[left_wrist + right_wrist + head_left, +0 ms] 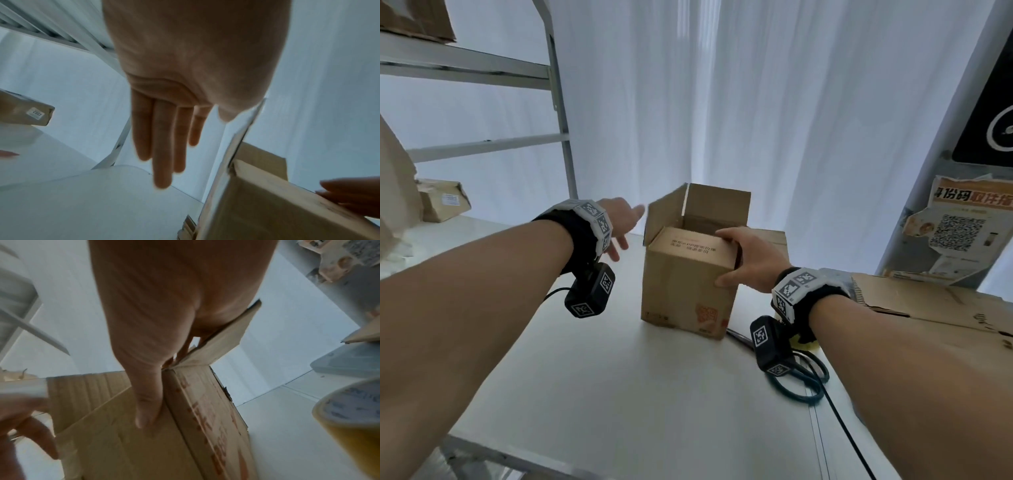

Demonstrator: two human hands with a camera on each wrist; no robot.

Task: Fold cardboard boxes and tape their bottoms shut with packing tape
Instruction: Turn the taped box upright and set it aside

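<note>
A brown cardboard box (685, 284) stands upright on the white table (619, 394). Its near top flap is folded inward, while its left and far flaps stand up. My right hand (726, 259) grips the box's top right corner, thumb (148, 405) on the front face and fingers over the edge. My left hand (625, 222) hovers just left of the raised left flap with straight fingers (162, 154) and holds nothing; I cannot tell whether its thumb touches the flap. A roll of yellowish packing tape (349, 415) lies on the table under my right wrist.
Black-handled scissors (803, 380) lie by the tape under my right wrist. Flattened cardboard (928, 301) is stacked to the right. A metal shelf (482, 68) rises at left with a wrapped parcel (443, 200) beside it. White curtains hang behind.
</note>
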